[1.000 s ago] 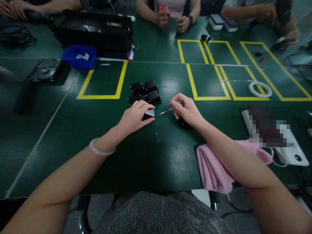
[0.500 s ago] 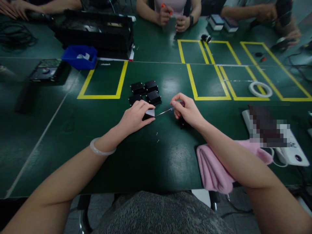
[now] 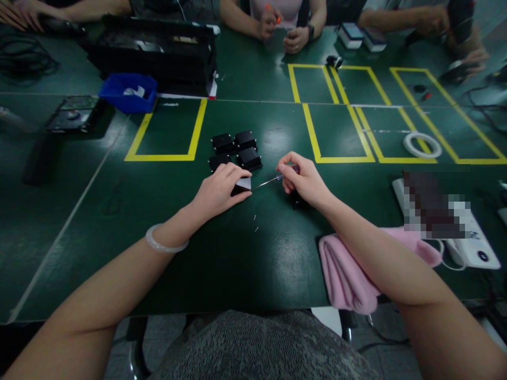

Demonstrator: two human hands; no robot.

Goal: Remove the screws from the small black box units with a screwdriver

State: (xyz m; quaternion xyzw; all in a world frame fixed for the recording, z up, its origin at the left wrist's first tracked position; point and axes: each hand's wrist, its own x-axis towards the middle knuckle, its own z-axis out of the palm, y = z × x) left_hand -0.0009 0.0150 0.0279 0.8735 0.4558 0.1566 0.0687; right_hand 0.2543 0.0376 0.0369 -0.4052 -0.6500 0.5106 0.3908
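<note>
My left hand (image 3: 224, 191) is closed around a small black box with a pale top face (image 3: 244, 183), holding it on the table. Between the fingers of my right hand (image 3: 297, 177) is a screwdriver (image 3: 266, 183) with a clear handle, its thin shaft pointing left. The tip meets the box's right edge, by my left thumb. Just beyond my left hand sit several similar black boxes (image 3: 249, 157) in a cluster. Another dark piece (image 3: 297, 200) lies partly hidden beneath my right hand. Two small screws (image 3: 256, 229) rest on the table nearer to me.
A pink cloth (image 3: 348, 274) lies under my right forearm, beside a white device (image 3: 481, 248). A tape roll (image 3: 422, 144) is at the right, among yellow tape outlines. Far left are a blue bin (image 3: 129, 93) and a black crate (image 3: 154, 55). Other people sit across the table.
Almost nothing differs. Both hands keep their places, with the screwdriver tip still at the box's edge; the whole view has shifted very slightly.
</note>
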